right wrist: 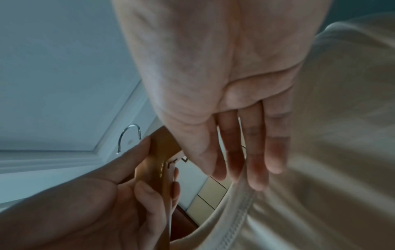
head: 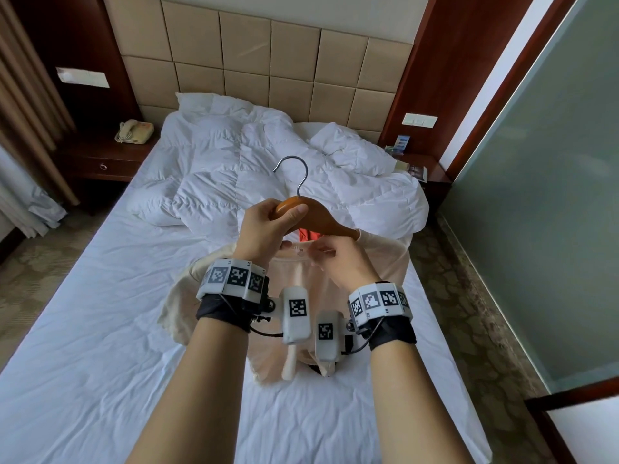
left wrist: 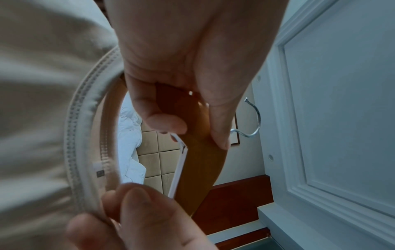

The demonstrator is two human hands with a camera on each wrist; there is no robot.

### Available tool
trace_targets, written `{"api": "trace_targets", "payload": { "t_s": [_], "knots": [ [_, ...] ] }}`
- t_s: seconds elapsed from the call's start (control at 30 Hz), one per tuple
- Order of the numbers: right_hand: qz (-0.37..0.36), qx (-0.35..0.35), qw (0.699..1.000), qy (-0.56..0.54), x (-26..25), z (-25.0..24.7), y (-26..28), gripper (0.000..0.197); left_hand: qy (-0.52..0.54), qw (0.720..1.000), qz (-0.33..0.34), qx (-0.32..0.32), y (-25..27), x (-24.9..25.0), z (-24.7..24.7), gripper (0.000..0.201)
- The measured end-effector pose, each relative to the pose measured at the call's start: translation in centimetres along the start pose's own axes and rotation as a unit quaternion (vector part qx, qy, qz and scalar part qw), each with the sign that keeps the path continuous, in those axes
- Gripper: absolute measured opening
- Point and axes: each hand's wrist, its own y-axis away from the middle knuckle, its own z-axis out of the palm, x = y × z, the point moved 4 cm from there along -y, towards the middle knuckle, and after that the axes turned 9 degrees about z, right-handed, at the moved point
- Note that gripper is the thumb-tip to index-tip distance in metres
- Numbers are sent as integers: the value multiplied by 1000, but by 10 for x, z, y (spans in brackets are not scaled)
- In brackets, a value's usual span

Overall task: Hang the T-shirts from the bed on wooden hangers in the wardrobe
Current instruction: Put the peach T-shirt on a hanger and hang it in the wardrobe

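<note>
Two hands busy above bed [head: 100, 329]. Left hand [head: 268, 226] fingers curled round middle of wooden hanger [head: 321, 219], thumb on top, metal hook [head: 294, 172] pointing up. Right hand [head: 338, 259] pinches collar of cream T-shirt [head: 375, 262]; shirt hangs down over white sheet, hanger's right arm inside neck opening. Orange garment [head: 310, 235] peeks behind. Rumpled duvet [head: 268, 152] beyond.

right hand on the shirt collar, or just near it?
Touching. Left wrist view: right hand pinches the cream T-shirt's collar between its fingertips.
</note>
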Motion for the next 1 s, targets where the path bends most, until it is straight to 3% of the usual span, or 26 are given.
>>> {"api": "trace_targets", "payload": {
  "t_s": [0.1,0.2,0.27,0.3,0.43,0.57,0.73,0.9,1.0],
  "knots": [
    [-23,38,998,-41,-5,-12,3,10,-3,1000,7,8,-1,3,-1,40],
    [-86,212,963,-140,-9,-33,13,11,-7,1000,13,19,-3,6,-3,36],
    [-88,336,932,-104,-9,-45,19,12,-4,1000,18,20,-4,7,-4,35],
    [-79,362,925,-76,-5,-48,16,17,-4,1000,22,18,-3,8,-4,35],
    [5,298,952,66,17,-42,-10,63,-4,999,36,1,-3,15,-1,33],
    [-6,276,950,143,18,-37,-15,76,-2,999,49,-12,-8,20,1,35],
    [-26,263,958,114,16,-45,-7,72,2,999,47,-17,-9,20,6,35],
    [-40,239,966,88,15,-51,3,43,-5,998,48,-29,-10,15,16,43],
    [-65,240,965,80,14,-58,5,38,-13,998,48,-38,-12,15,25,43]
  ]
}}
